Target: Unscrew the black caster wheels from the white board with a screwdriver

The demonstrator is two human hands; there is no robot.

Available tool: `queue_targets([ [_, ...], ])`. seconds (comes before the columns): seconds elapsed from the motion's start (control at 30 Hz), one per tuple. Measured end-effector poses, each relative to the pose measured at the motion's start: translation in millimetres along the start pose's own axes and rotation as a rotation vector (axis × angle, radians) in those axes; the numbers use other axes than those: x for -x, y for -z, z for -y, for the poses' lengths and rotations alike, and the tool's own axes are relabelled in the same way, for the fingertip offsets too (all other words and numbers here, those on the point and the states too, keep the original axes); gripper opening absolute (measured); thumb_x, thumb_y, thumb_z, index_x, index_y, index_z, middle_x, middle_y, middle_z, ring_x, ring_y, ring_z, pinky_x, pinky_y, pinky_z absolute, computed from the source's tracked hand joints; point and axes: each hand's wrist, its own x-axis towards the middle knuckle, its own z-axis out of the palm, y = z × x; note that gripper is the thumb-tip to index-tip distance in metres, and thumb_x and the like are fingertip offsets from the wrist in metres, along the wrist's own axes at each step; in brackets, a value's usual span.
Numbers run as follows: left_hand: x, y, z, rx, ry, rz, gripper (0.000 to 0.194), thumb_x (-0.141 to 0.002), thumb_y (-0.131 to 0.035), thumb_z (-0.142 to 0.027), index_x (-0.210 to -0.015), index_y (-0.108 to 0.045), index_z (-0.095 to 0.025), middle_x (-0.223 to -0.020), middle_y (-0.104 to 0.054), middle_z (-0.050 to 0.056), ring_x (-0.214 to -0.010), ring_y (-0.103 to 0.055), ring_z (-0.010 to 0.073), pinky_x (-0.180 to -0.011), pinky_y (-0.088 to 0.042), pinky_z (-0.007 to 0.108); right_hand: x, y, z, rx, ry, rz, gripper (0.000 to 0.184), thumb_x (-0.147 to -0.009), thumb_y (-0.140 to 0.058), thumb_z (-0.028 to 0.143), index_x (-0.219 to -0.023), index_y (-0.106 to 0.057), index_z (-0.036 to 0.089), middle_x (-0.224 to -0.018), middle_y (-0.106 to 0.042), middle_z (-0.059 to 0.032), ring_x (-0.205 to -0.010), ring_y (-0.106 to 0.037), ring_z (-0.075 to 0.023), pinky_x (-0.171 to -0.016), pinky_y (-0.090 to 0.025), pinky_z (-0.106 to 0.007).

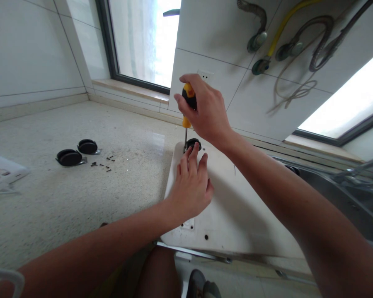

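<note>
My right hand [207, 109] is closed round the yellow-and-black handle of a screwdriver [187, 109], held upright with its tip down at the far corner of a white plastic board [236, 207]. A black caster wheel [194, 143] sits at that corner beside the tip. My left hand [191, 184] rests on the board, its fingers stretched forward and touching the caster. The board lies flat on the speckled countertop [81, 186].
Two more black casters [69, 157] [87, 146] and several small dark screws [102, 164] lie on the counter to the left. A white object [3, 171] sits at the left edge. A steel sink [345, 198] is on the right, hoses [298, 41] hang on the tiled wall.
</note>
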Motion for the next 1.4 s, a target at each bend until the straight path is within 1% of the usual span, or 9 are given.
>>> queue_targets([
  [0.2,-1,0.8,0,-0.024,0.000,0.000,0.073,-0.095,-0.062,-0.016,-0.164,-0.042,-0.006,-0.185,-0.026,0.031,-0.169,-0.030,0.0505,-0.124,-0.048,0.070,1,0,3,0.044,-0.030,-0.017,0.017,-0.111,-0.058,0.037,-0.121,-0.063,0.026,-0.108,-0.077,-0.0079,-0.088,-0.067,-0.0224,-0.085,-0.049,-0.038],
  [0.4,-1,1.3,0,-0.013,0.011,-0.001,0.073,-0.095,-0.063,-0.015,-0.165,-0.043,-0.007,-0.186,-0.026,0.030,-0.169,-0.030,0.0496,-0.124,-0.049,0.069,-5,9,4,0.171,-0.080,0.034,0.034,-0.111,-0.057,0.059,-0.108,-0.065,0.027,-0.080,-0.069,-0.0063,-0.072,-0.061,-0.0233,-0.074,-0.043,-0.039],
  [0.57,0,0.6,-1,-0.013,0.010,0.001,0.074,-0.094,-0.065,-0.015,-0.165,-0.043,-0.006,-0.185,-0.026,0.031,-0.168,-0.032,0.0511,-0.123,-0.048,0.071,-7,25,15,0.184,-0.016,0.203,0.025,-0.112,-0.048,0.038,-0.118,-0.066,0.023,-0.093,-0.076,-0.0097,-0.080,-0.066,-0.0254,-0.079,-0.044,-0.039],
  [0.73,0,-2.0,1,-0.029,0.009,-0.028,0.075,-0.092,-0.066,-0.014,-0.163,-0.044,-0.009,-0.186,-0.027,0.030,-0.170,-0.032,0.0497,-0.124,-0.048,0.069,-12,41,29,0.335,-0.125,0.278,0.041,-0.115,-0.041,0.049,-0.114,-0.068,0.019,-0.092,-0.072,-0.0113,-0.095,-0.070,-0.0288,-0.083,-0.046,-0.035],
  [0.87,0,-3.3,3,-0.040,-0.004,-0.042,0.073,-0.092,-0.066,-0.015,-0.162,-0.045,-0.010,-0.185,-0.029,0.030,-0.169,-0.034,0.0505,-0.122,-0.049,0.071,-19,48,31,0.333,-0.152,0.360,0.031,-0.111,-0.045,0.036,-0.107,-0.070,0.019,-0.098,-0.074,-0.0131,-0.091,-0.071,-0.0275,-0.081,-0.046,-0.035],
  [0.93,0,-2.9,3,-0.044,-0.005,-0.047,0.072,-0.092,-0.066,-0.015,-0.161,-0.046,-0.011,-0.184,-0.030,0.030,-0.169,-0.034,0.0502,-0.122,-0.049,0.071,-21,50,30,0.339,-0.175,0.358,0.029,-0.109,-0.048,0.036,-0.104,-0.071,0.019,-0.101,-0.075,-0.0144,-0.091,-0.071,-0.0283,-0.081,-0.047,-0.036],
  [1.07,-2,0.0,2,-0.073,0.015,-0.049,0.069,-0.091,-0.068,-0.016,-0.158,-0.051,-0.013,-0.178,-0.040,0.028,-0.168,-0.034,0.0491,-0.122,-0.048,0.070,-21,52,20,0.350,-0.265,0.318,0.045,-0.115,-0.040,0.049,-0.108,-0.072,0.017,-0.109,-0.077,-0.0178,-0.096,-0.071,-0.0297,-0.082,-0.047,-0.037],
  [1.23,-13,6.8,17,-0.164,-0.048,-0.060,0.070,-0.095,-0.071,-0.019,-0.163,-0.052,-0.016,-0.167,-0.050,0.026,-0.160,-0.041,0.0484,-0.121,-0.048,0.067,-20,55,10,0.206,-0.212,0.396,0.034,-0.111,-0.041,0.033,-0.119,-0.072,0.021,-0.116,-0.079,-0.0131,-0.099,-0.072,-0.0273,-0.083,-0.047,-0.036],
  [1.4,-32,16.2,45,-0.225,-0.145,-0.070,0.039,-0.102,-0.071,-0.026,-0.140,-0.067,-0.019,-0.150,-0.059,0.024,-0.137,-0.055,0.0464,-0.110,-0.054,0.064,-19,58,12,0.314,-0.297,0.355,0.044,-0.115,-0.043,0.049,-0.116,-0.073,0.017,-0.118,-0.077,-0.0191,-0.112,-0.074,-0.0369,-0.093,-0.053,-0.046],
])
